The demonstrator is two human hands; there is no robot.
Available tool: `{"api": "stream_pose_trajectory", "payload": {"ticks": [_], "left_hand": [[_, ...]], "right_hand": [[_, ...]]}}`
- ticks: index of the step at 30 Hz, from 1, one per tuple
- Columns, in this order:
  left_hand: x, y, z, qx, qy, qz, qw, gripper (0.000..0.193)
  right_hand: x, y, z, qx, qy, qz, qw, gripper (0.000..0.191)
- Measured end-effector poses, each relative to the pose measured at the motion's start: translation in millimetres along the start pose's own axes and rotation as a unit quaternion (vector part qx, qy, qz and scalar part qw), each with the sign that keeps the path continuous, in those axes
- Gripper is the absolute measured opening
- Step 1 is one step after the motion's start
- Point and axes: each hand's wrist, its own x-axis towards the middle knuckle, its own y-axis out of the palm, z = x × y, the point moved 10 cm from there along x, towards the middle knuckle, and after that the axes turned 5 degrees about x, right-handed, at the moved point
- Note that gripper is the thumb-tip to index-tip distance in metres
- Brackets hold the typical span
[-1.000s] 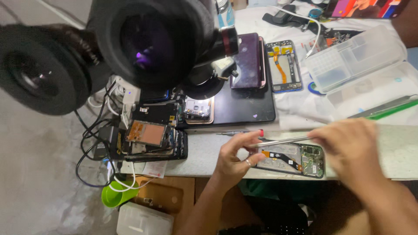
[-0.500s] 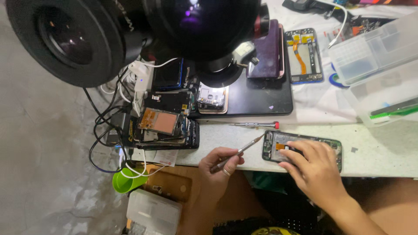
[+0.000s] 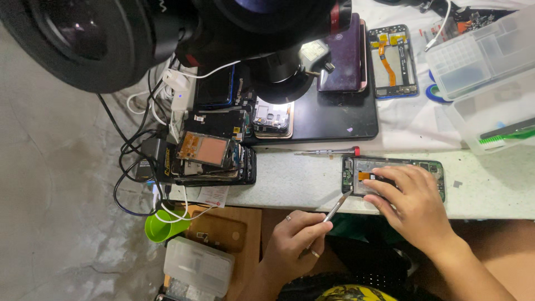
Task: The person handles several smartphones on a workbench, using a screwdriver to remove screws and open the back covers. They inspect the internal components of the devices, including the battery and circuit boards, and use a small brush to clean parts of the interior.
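An opened phone (image 3: 429, 167) with its green circuit board showing lies near the front edge of the pale worktable (image 3: 295, 178). My right hand (image 3: 415, 203) rests flat on it, fingers spread over its middle. My left hand (image 3: 292, 245) sits below the table edge and grips metal tweezers (image 3: 336, 208), whose tip touches the phone's lower left corner. A small screwdriver with a red cap (image 3: 329, 151) lies on the table just above the phone.
A microscope (image 3: 234, 28) looms over a black mat (image 3: 329, 117) with more opened phones. A stack of phone parts (image 3: 209, 156) and tangled cables (image 3: 139, 167) sit at the left. Clear plastic boxes (image 3: 485, 72) stand at the right. A green cup (image 3: 161, 226) hangs below.
The view has shifted, so everything sits further right and closer. My right hand stays on the phone. The tweezers' tip has come down to the phone's left corner.
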Motion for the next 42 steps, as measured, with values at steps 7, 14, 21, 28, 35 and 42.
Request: {"api": "stream_pose_trajectory", "payload": {"ticks": [7, 14, 21, 28, 35, 42], "left_hand": [[-4, 3, 0, 0.015, 0.005, 0.014, 1.000, 0.030], [-9, 8, -5, 0.055, 0.019, 0.019, 0.998, 0.029], [-19, 21, -24, 0.147, 0.126, 0.034, 0.981, 0.031], [-27, 25, -26, 0.165, 0.162, 0.013, 0.973, 0.028], [-25, 23, -15, 0.095, 0.080, -0.031, 0.992, 0.027], [-29, 28, -29, 0.171, 0.168, 0.000, 0.971, 0.028]], "right_hand": [[-1, -1, 0, -0.002, 0.000, -0.002, 1.000, 0.033], [1, 1, 1, -0.005, 0.003, 0.011, 1.000, 0.034], [1, 5, 0, -0.017, -0.018, 0.036, 0.999, 0.039], [0, 6, -1, -0.009, -0.008, 0.034, 0.999, 0.038], [0, 6, 0, -0.019, -0.011, 0.038, 0.999, 0.038], [0, 5, -1, -0.011, -0.006, 0.031, 0.999, 0.035]]}}
